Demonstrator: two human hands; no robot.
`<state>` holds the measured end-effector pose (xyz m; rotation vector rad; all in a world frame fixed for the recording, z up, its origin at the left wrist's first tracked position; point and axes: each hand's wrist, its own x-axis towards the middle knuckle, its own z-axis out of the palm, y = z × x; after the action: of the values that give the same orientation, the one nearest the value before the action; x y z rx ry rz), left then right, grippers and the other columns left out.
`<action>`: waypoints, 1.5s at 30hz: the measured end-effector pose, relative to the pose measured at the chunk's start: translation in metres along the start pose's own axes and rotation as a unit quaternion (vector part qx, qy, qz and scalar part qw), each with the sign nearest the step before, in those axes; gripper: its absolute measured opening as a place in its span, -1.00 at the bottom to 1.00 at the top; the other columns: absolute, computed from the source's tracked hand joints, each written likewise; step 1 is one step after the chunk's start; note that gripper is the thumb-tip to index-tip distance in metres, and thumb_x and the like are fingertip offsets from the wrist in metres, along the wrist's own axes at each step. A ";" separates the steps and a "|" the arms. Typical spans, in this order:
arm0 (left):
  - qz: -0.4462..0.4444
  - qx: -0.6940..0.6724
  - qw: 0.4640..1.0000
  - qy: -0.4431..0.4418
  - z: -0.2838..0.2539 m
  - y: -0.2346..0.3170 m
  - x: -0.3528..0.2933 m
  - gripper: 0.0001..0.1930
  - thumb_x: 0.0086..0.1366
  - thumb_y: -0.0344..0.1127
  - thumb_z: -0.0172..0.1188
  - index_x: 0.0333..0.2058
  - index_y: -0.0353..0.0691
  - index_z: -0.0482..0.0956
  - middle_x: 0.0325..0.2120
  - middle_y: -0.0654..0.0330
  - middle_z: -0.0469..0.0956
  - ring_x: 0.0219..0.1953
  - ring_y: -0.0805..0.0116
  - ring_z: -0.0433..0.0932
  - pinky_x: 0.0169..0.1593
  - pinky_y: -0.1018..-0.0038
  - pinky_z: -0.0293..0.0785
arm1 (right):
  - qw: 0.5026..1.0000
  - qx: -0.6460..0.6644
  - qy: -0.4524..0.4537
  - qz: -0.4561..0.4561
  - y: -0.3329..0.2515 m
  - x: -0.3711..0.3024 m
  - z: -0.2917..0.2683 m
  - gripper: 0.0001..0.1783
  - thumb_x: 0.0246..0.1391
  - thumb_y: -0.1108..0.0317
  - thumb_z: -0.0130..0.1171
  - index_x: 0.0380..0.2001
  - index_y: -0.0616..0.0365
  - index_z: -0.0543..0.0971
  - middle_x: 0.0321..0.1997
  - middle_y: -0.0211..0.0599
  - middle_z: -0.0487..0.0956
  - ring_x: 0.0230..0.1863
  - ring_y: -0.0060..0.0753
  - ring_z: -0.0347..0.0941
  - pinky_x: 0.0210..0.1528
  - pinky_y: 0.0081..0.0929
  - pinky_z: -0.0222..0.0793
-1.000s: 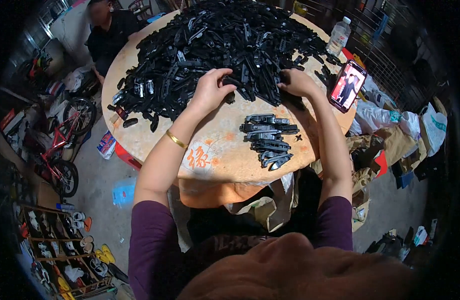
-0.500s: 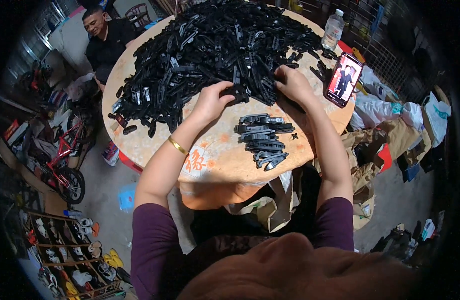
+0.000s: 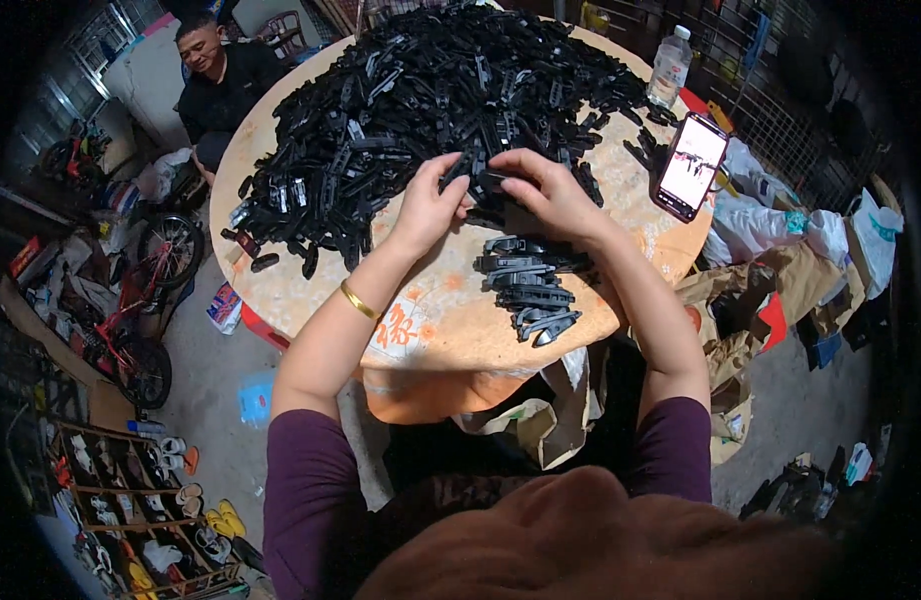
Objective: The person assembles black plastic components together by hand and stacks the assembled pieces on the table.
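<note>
Cluttered floor, a red bicycle [image 3: 129, 297] and brown paper bags [image 3: 803, 265] surround the round tabletop [image 3: 451, 290], where a heap of black pieces [image 3: 371, 110] covers the far side. At its near edge, the left hand [image 3: 426, 210] and right hand [image 3: 559, 203] come close together, thumb and fingers of each pinching dark plastic; whether they share one piece or hold two, I cannot tell. A small stack [image 3: 529, 287] lies nearer the person. The pieces look light, stiff and rather slippery; their long sides seem safest to grip, since thin ends might snap.
</note>
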<state>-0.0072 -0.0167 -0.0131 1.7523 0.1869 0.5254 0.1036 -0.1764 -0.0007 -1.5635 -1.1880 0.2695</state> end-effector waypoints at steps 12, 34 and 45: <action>-0.190 -0.291 0.930 -0.120 0.002 0.012 -0.003 -0.68 0.36 -0.25 -0.19 -0.11 -0.41 0.37 -0.30 0.04 0.51 -0.34 0.27 0.57 -0.26 0.50 0.56 | 0.974 -0.175 -0.005 -0.143 -0.001 -0.003 0.000 -0.75 -0.05 0.38 0.17 -0.24 0.19 0.55 -0.37 -0.14 0.58 -0.41 -0.29 0.53 -0.35 -0.49 0.42; 0.141 0.172 0.969 -0.109 0.002 0.033 -0.019 -0.75 0.14 -0.42 0.12 -0.18 -0.37 0.47 -0.48 0.09 0.57 -0.44 0.47 0.54 -0.35 0.52 0.46 | 0.997 -0.054 -0.031 -0.052 -0.008 -0.004 -0.005 -0.63 -0.11 0.30 0.27 -0.20 0.24 0.54 -0.33 -0.28 0.56 -0.33 -0.52 0.46 -0.30 -0.59 0.37; 0.316 0.232 0.882 -0.260 0.021 0.029 -0.036 -0.73 -0.03 -0.30 0.29 -0.31 -0.24 0.57 -0.39 0.14 0.53 -0.26 0.20 0.46 -0.17 0.33 0.37 | 0.953 -0.242 -0.085 -0.160 0.017 -0.004 0.005 -0.78 -0.14 0.35 0.18 -0.37 0.20 0.59 -0.40 -0.10 0.57 -0.37 -0.12 0.51 -0.32 -0.34 0.41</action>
<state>-0.0345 -0.0575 0.0026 2.3642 -0.7221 0.4663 0.1079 -0.1749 -0.0183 -1.7503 -1.7139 -0.1160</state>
